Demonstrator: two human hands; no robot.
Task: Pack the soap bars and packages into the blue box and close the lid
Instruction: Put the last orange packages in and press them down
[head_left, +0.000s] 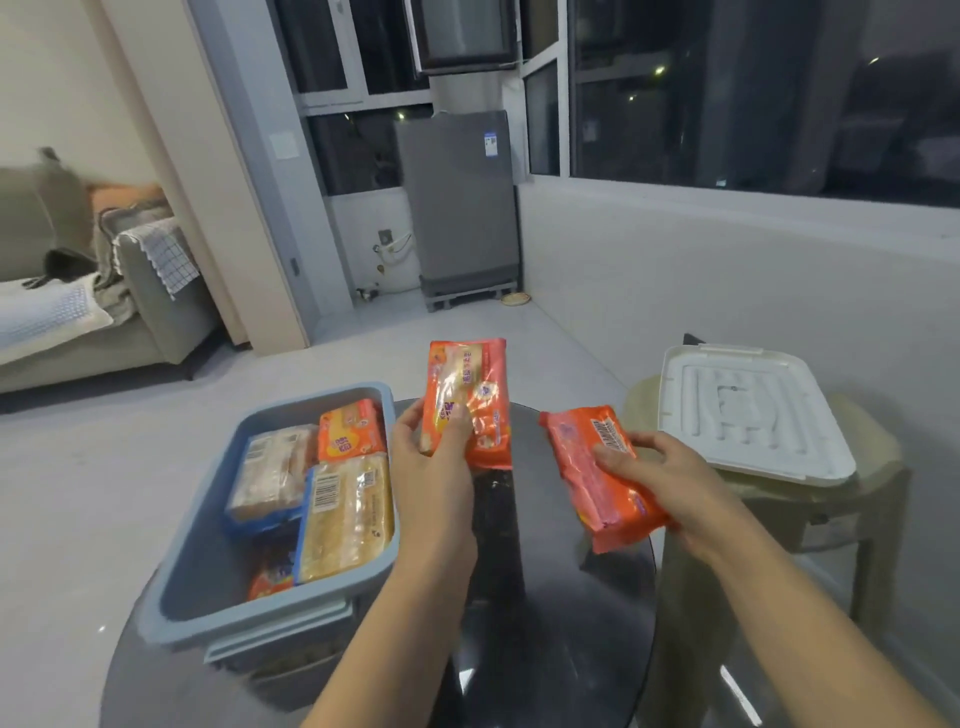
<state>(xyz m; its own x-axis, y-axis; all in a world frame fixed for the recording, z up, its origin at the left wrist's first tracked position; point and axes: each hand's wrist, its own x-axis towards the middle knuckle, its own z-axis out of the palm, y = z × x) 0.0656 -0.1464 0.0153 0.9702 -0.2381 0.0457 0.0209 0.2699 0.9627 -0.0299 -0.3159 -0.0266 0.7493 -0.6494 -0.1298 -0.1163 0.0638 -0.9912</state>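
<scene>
Each hand grips an orange soap package: left hand (434, 457) holds one package (465, 402) upright, right hand (670, 478) another (597, 473) (tilted); the open blue box (208, 587) sits left of both.

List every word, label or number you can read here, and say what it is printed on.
None reads clearly.
Orange package in the left hand: print blurred.
Orange package in the right hand: dark label blurred.
Yellow package in the blue box: barcode, digits too small.
Grey appliance: sticker unreadable.
</scene>
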